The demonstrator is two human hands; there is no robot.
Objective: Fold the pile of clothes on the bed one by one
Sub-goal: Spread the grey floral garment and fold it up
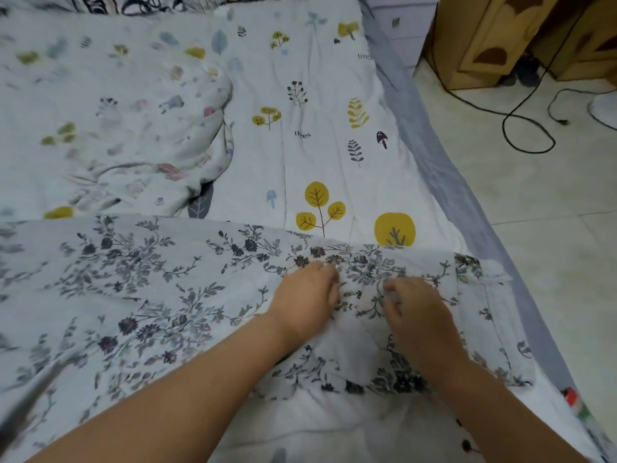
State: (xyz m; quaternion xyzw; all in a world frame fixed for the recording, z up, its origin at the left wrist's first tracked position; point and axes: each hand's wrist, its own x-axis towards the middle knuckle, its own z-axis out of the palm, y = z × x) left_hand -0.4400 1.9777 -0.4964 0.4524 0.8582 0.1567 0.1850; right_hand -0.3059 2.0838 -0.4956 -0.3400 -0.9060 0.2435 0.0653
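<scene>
Item: floral garment (140, 289), white cloth with grey-black flower print, spread flat across the near part of the bed (334, 95). Its long axis runs left to right across my view; the larger run of cloth lies off to the left of both hands, the shorter end lies to the right, close to the bed's edge.

Item: left hand (305, 299), palm down on the garment, fingers (329, 274) curled in at the tips and gathering a small ridge of cloth. I read this as a pinch, though the fingertips are partly buried in the fabric.

Item: right hand (417, 312), just beside the left, also palm down on the garment, fingers (389, 289) bent and narrow, nipping the same stretch of cloth from the other side.

Relation that matters: both hands sit near the right end of the garment, close to its far edge, with a slim strip of cloth between them. The right hand is nearer the right end; the left hand is nearer the long free stretch. My judgement: any fold must carry cloth along the long axis, so the left hand has the shorter reach to it.

Item: crumpled pale printed cloth (117, 128), far left on the bed, well apart from the hands.

Item: black cable (521, 128), on the floor beyond the bed's right side.
</scene>
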